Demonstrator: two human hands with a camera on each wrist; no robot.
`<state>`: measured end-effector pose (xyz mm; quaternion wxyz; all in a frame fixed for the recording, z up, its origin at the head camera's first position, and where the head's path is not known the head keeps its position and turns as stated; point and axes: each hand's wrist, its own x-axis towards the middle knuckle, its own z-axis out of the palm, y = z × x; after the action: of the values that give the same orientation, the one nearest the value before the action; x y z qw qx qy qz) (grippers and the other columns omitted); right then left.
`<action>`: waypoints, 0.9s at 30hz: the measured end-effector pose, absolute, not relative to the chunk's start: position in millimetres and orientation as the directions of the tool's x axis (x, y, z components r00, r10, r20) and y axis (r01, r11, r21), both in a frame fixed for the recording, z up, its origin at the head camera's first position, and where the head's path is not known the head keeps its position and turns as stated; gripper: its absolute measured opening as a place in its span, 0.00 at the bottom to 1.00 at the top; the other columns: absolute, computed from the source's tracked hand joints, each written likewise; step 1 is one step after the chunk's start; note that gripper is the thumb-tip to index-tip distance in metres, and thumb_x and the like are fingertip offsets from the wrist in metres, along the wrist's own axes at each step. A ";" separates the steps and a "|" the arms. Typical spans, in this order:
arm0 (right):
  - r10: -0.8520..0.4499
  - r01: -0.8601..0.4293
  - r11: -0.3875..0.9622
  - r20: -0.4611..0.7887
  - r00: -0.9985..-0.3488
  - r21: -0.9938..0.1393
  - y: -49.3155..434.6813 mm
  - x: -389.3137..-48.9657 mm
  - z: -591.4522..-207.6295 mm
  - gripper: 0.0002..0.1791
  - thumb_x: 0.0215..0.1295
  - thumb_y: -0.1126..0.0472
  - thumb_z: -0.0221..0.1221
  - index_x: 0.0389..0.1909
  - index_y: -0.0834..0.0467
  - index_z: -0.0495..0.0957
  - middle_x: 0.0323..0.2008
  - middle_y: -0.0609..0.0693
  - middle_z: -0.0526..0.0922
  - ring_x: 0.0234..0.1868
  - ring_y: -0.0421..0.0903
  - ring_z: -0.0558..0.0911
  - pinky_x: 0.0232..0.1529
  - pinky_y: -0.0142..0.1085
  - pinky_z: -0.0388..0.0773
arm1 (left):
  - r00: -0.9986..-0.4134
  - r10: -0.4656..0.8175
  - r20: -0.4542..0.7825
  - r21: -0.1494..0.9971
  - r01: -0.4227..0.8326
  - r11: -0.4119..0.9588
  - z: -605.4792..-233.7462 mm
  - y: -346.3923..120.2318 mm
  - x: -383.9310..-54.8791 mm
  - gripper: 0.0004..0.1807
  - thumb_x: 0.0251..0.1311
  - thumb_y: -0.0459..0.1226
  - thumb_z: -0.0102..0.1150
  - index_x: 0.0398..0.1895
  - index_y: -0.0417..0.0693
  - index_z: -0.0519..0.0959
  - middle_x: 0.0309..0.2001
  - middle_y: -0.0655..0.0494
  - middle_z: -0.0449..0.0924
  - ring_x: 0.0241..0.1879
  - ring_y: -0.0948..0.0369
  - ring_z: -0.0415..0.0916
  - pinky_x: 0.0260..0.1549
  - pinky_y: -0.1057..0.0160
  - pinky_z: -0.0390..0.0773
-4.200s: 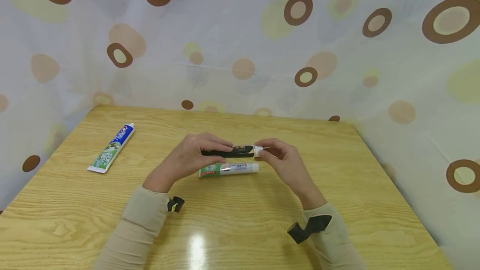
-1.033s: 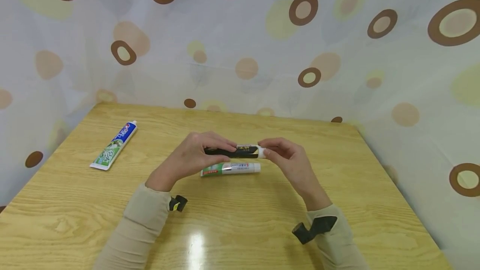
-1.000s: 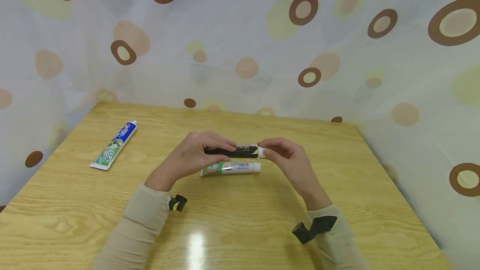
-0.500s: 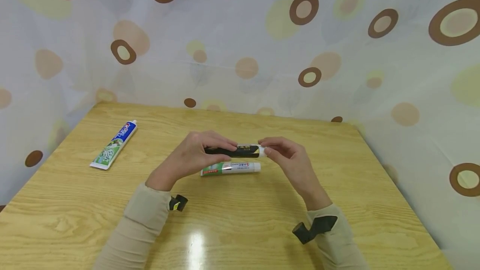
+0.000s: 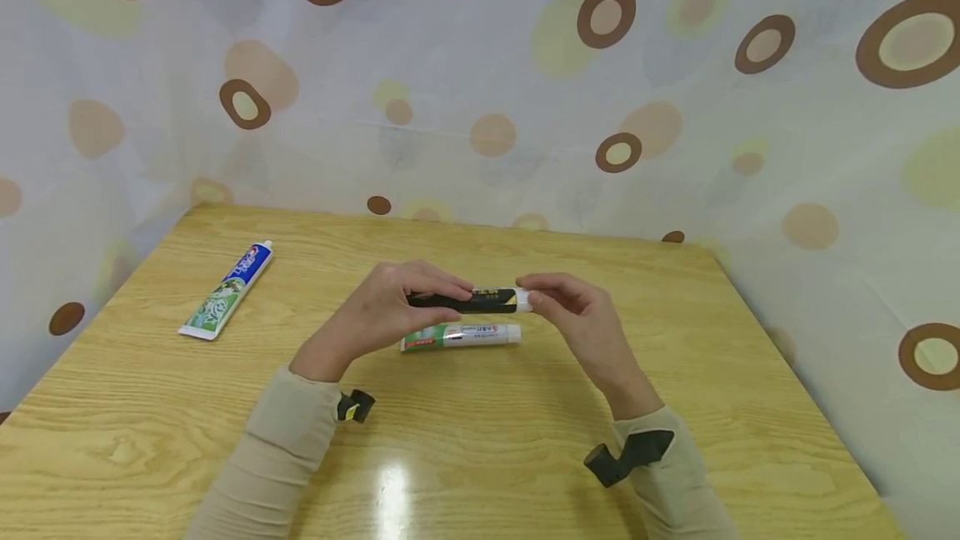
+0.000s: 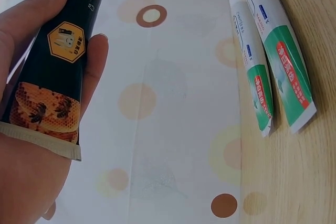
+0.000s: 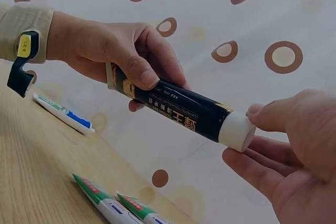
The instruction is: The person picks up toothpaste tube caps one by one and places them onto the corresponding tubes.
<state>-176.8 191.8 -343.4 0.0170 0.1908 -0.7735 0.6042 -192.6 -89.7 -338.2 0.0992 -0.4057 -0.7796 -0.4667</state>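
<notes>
The left hand (image 5: 367, 311) grips a black tube (image 5: 492, 301) around its flat-end half, while the right hand (image 5: 585, 323) pinches the tube's white cap (image 5: 522, 300) between thumb and fingers; the tube is held sideways above the wooden table (image 5: 465, 457), where a green-and-white tube (image 5: 480, 335) lies near and a blue-and-green tube (image 5: 228, 290) well apart, towards the left edge

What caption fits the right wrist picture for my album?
Left hand grips a dark tube; right hand pinches its white cap.
</notes>
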 end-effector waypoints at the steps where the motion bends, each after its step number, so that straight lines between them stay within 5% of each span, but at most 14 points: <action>1: -0.276 -0.320 0.192 0.262 -0.925 -0.928 191.7 -176.7 -343.0 0.16 0.71 0.59 0.60 0.55 0.59 0.81 0.56 0.53 0.82 0.53 0.43 0.81 0.55 0.32 0.79 | -0.649 0.539 0.537 0.645 0.728 0.233 -337.8 -89.8 -192.6 0.16 0.52 0.31 0.73 0.45 0.52 0.88 0.49 0.57 0.87 0.48 0.63 0.83 0.40 0.66 0.83; 9: -0.305 -0.277 0.194 0.211 -0.929 -0.941 192.9 -175.1 -341.6 0.17 0.71 0.60 0.59 0.57 0.59 0.79 0.52 0.52 0.83 0.47 0.45 0.85 0.55 0.34 0.80 | -0.640 0.541 0.545 0.628 0.739 0.243 -338.6 -89.8 -194.0 0.16 0.52 0.32 0.73 0.46 0.53 0.88 0.49 0.58 0.87 0.49 0.63 0.83 0.41 0.66 0.83; 17: -0.296 -0.321 0.197 0.256 -0.920 -0.926 190.8 -175.6 -340.3 0.16 0.71 0.59 0.59 0.56 0.58 0.80 0.57 0.53 0.81 0.56 0.43 0.81 0.57 0.31 0.78 | -0.644 0.541 0.541 0.641 0.732 0.230 -338.9 -90.2 -194.2 0.15 0.54 0.34 0.73 0.46 0.54 0.88 0.50 0.59 0.87 0.49 0.64 0.83 0.41 0.66 0.83; 27: -0.339 -0.296 0.178 0.224 -0.914 -0.938 191.3 -174.4 -341.3 0.19 0.71 0.61 0.59 0.60 0.62 0.76 0.53 0.53 0.82 0.47 0.46 0.86 0.55 0.35 0.80 | -0.644 0.537 0.546 0.637 0.734 0.233 -338.0 -91.2 -192.5 0.15 0.53 0.33 0.73 0.46 0.53 0.88 0.49 0.58 0.87 0.48 0.64 0.83 0.40 0.66 0.83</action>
<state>-174.4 191.3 -341.3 -0.0178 0.2072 -0.7672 0.6068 -192.5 -91.2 -338.0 0.1063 -0.4084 -0.7780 -0.4654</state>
